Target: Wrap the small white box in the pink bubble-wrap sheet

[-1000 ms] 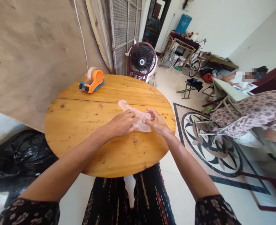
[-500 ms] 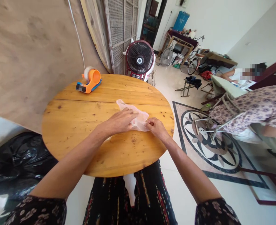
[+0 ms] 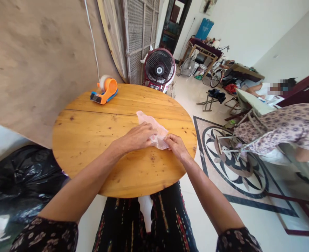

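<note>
Oval yellow-brown wooden table (image 3: pixel 91 143): filled the frame's centre.
Thin, crumpled pinkish film (image 3: pixel 160 132): lay on it, mid-frame.
Left hand (image 3: pixel 138 136): rested curled over the film (whether it gripped, I cannot tell).
Right hand (image 3: pixel 177 144): pinched the film's lower right corner.

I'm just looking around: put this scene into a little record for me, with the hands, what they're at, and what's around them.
Left hand: lying over the thin, pale pink, crumpled sheet, fingers curled
Right hand: thumb and fingers pinching the sheet's right-hand end
Sheet material: looks like plastic film
Surface: oval, yellow-brown wooden table
Also on table: orange-and-blue tape dispenser with a pale roll, far left
Beyond table: round, dark-red-rimmed fan
Left of table: shiny black plastic bag
</note>
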Motion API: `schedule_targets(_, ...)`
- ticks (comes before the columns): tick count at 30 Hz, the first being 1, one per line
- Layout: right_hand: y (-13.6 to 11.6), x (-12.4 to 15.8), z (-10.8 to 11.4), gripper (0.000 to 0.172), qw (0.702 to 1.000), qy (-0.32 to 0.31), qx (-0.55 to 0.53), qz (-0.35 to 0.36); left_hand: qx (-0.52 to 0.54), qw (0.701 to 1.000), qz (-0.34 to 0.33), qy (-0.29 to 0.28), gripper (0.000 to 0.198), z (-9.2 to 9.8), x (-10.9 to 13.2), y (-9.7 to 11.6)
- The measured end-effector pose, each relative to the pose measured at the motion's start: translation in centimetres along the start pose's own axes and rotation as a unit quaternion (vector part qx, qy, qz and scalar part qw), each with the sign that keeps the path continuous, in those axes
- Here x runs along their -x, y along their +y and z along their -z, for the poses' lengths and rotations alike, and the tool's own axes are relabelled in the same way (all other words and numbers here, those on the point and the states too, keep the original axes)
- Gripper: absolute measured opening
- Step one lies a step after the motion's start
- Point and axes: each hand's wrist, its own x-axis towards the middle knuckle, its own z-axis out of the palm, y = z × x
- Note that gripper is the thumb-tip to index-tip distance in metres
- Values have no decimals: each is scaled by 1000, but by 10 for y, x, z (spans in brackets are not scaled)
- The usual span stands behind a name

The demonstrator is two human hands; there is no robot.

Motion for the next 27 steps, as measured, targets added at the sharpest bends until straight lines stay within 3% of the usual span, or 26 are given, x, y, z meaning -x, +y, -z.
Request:
schedule_targets(4, 0, 5, 0, 24, 999, -4, 30, 34, -24, 999, -28, 10, 17, -2, 0, -2)
schedule_targets(8, 0, 3, -3, 41, 975, 30, 200, 90, -16, 999, -31, 19, 20, -1, 2, -2)
schedule_targets(10, -1, -2, -5, 30, 956, 50, 257, 131, -8, 999, -24, 21, 22, -1, 2, -1)
schedule_targets(14, -1, -18, -4, 19, 945, 91, 233, 212, -4, 1000, -18, 14, 22, 0, 2, -1)
schedule_targets(22, -15, -55, -3, 33, 971, 42, 188, 141, 9, 999, 12, -39, 26, 13, -4, 6)
schedule_targets(27, -21, -48, -2, 30, 995, -4, 64, 81, 19, 997, 24, -69, 29, 19, -10, 9)
